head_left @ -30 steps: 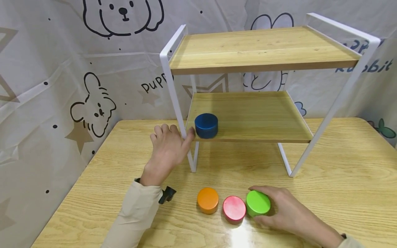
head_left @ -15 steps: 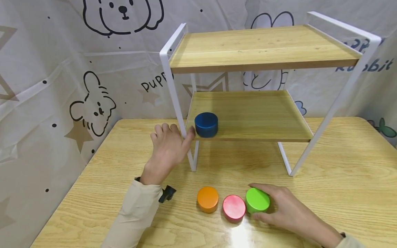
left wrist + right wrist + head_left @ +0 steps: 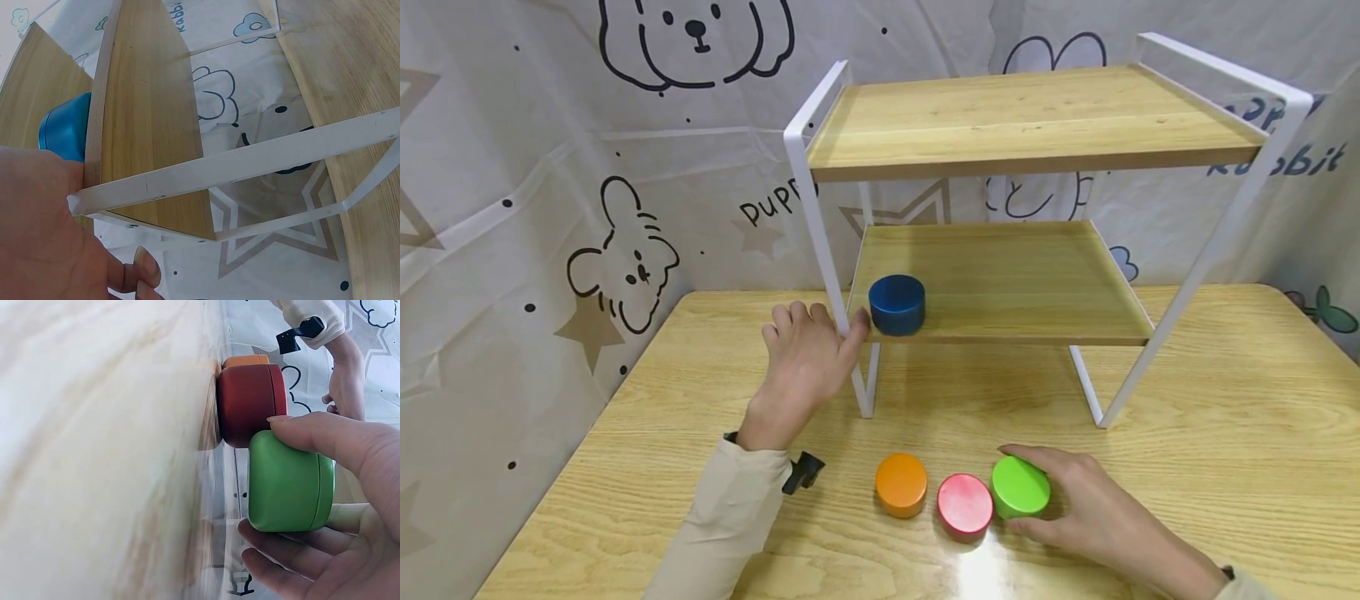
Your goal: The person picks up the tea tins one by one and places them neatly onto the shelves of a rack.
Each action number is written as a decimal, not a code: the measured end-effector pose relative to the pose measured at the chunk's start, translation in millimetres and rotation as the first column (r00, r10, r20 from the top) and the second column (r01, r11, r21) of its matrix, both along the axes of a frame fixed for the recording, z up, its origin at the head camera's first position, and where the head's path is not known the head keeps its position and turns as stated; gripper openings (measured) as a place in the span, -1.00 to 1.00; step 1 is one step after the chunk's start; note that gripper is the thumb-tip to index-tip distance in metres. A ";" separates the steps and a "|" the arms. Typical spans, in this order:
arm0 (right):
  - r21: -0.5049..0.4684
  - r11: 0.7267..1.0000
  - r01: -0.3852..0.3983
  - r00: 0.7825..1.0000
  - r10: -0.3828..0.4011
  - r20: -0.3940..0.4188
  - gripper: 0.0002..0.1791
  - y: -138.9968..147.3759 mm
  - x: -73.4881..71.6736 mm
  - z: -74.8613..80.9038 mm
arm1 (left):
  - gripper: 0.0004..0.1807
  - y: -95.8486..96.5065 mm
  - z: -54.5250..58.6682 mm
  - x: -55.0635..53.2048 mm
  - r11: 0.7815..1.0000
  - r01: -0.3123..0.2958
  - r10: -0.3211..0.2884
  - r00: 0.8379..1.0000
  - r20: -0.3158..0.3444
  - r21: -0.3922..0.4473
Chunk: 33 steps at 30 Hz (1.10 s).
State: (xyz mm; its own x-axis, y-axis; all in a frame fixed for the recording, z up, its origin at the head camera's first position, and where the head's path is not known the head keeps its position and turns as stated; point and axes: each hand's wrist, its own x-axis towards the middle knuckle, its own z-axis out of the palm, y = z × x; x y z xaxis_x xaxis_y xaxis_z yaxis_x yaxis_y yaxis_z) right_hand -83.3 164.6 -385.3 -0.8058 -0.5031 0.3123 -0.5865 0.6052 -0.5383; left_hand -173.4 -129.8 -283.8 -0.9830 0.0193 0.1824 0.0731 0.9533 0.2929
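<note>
My right hand [image 3: 1086, 504] holds a green round lidded tin [image 3: 1020, 487], thumb on one side and fingers on the other. In the right wrist view, a gap shows between the base of the green tin [image 3: 284, 481] and the tabletop. A red tin [image 3: 965, 504] is right beside it, and an orange tin [image 3: 901, 485] stands further left. My left hand [image 3: 805, 362] is at the left front post of a two-tier shelf rack [image 3: 820, 225], its thumb hooked around the post. Close to that thumb, a blue tin [image 3: 897, 306] sits on the lower shelf.
The rack's upper board [image 3: 1037, 121] overhangs the lower shelf [image 3: 1015, 275]. Its white right front post [image 3: 1210, 250] slants down to the wooden table [image 3: 1225, 475]. A printed cloth [image 3: 700, 167] hangs behind. A black bracket [image 3: 805, 472] sticks out from my left wrist.
My right hand and the green tin have shifted very slightly up and to the left in the head view. The left hand and other tins look the same.
</note>
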 end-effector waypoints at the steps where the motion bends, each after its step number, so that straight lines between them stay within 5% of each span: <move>1: 0.001 1.000 0.002 1.000 -0.002 -0.002 -0.28 0.0 0.2 0.0 | -0.36 0.1 0.1 0.3 1.000 0.000 0.000 1.000 -0.001 0.000; 33: 0.016 1.000 0.017 1.000 -0.016 -0.020 -0.26 -1.2 1.8 1.4 | -0.36 -0.5 -0.5 0.6 1.000 0.011 -0.011 1.000 -0.014 0.008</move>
